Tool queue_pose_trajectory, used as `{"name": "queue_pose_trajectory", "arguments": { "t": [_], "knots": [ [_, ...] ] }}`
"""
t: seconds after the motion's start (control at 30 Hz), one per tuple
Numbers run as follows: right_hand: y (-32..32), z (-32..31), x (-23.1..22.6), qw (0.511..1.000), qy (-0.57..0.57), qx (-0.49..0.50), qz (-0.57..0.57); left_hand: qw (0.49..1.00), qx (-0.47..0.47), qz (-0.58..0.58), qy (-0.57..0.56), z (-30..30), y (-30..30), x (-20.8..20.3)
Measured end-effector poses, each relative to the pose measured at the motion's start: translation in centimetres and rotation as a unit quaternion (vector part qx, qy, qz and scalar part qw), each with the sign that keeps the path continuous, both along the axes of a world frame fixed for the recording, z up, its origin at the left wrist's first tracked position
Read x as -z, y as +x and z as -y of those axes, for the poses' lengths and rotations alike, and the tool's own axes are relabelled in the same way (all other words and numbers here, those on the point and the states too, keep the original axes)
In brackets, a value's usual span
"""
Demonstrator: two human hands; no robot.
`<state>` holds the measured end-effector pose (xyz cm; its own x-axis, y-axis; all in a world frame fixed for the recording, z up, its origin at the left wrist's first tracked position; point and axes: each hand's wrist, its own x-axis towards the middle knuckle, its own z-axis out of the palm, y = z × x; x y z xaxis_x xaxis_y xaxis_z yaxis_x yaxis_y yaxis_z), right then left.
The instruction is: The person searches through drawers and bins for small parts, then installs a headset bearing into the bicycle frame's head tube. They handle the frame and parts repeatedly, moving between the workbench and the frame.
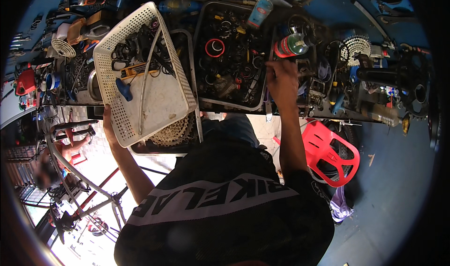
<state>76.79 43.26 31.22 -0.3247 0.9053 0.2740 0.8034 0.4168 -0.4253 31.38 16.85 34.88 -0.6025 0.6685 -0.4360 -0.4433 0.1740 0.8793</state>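
My left hand (108, 120) is closed on the near left edge of a white perforated plastic basket (178, 85). The basket sits tilted, and in it lie a blue-handled tool (124, 89), a yellow tool (140, 70), a long grey cable housing (146, 78) and dark parts. Beneath its near end a large cassette (172, 132) shows in a dark tray. Over the right rim of a black tray (234, 105) full of small bike parts, my right hand (283, 83) has its fingers curled downward. What they hold, if anything, is hidden. A red ring (214, 48) lies in that tray.
A clear bottle with blue liquid (261, 11) and a green bottle with a red label (294, 45) stand beside the black tray. Farther right are a silver cassette (355, 50) and a black crank (382, 73). Below the bench is a red plastic chair (330, 153); a bike frame (101, 205) is at left.
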Motion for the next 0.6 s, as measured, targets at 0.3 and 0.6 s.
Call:
{"name": "queue_pose_trajectory", "arguments": {
  "t": [0.3,0.6],
  "knots": [
    [-3.4,-1.9,0.5,0.984,-0.032,-0.131,0.118,1.000,0.003,0.001,0.008,0.2,-0.3,0.3],
    [-3.7,-3.6,0.9,0.971,-0.111,-0.133,0.163,1.000,0.001,0.005,0.012,-0.5,0.3,0.0]
  ]
}}
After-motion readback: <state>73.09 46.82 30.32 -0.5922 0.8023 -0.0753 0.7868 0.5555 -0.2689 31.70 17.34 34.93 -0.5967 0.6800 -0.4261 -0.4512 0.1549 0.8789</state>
